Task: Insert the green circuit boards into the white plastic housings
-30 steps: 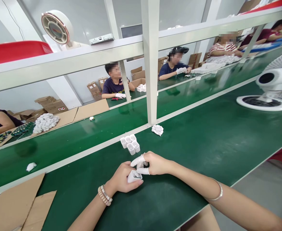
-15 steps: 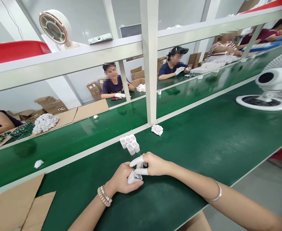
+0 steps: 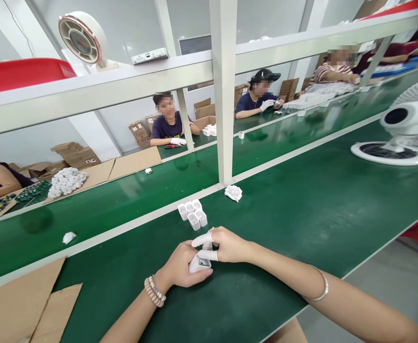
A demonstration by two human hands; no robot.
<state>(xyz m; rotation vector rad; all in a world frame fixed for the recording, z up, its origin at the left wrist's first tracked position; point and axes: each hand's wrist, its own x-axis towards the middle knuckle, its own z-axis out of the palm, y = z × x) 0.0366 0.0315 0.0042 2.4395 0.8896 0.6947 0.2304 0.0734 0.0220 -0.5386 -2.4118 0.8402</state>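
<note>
Head view: over the green table, the right hand curls narrowly, its hold unclear, by the left hand; 5 white cups stand beyond. The left grip wraps 1 white case; brace it firmly, working lightly at its opening.

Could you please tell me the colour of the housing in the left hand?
The housing is white, seen best in the head view.
</note>
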